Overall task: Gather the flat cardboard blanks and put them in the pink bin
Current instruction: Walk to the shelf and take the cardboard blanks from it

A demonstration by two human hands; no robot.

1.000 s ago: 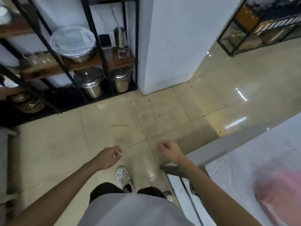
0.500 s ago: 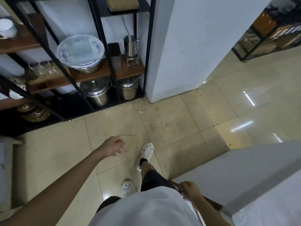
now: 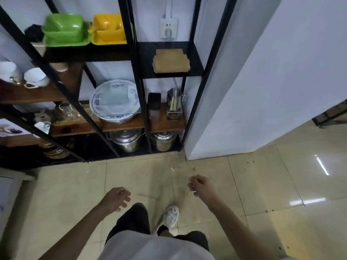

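Note:
A stack of flat brown cardboard blanks [image 3: 171, 60] lies on a black shelf of the metal rack [image 3: 139, 85], upper middle of the view. My left hand [image 3: 116, 197] hangs low over the floor with loosely curled fingers and holds nothing. My right hand [image 3: 200, 185] is also low, a little to the right, fingers loosely curled and empty. Both hands are well below and in front of the blanks. The pink bin is not in view.
The rack holds a green tub [image 3: 64, 30], a yellow tub [image 3: 109, 29], white cups [image 3: 35, 76], a blue-patterned plate on a bowl [image 3: 115, 102], a steel jug [image 3: 174, 103] and steel pots [image 3: 126, 141]. A white pillar [image 3: 244, 81] stands right of it. Tiled floor lies underfoot.
The view has tilted up and come closer to the rack, revealing the cardboard stack and coloured tubs. My right hand swung forward from beside my hip. The white table at right left the view.

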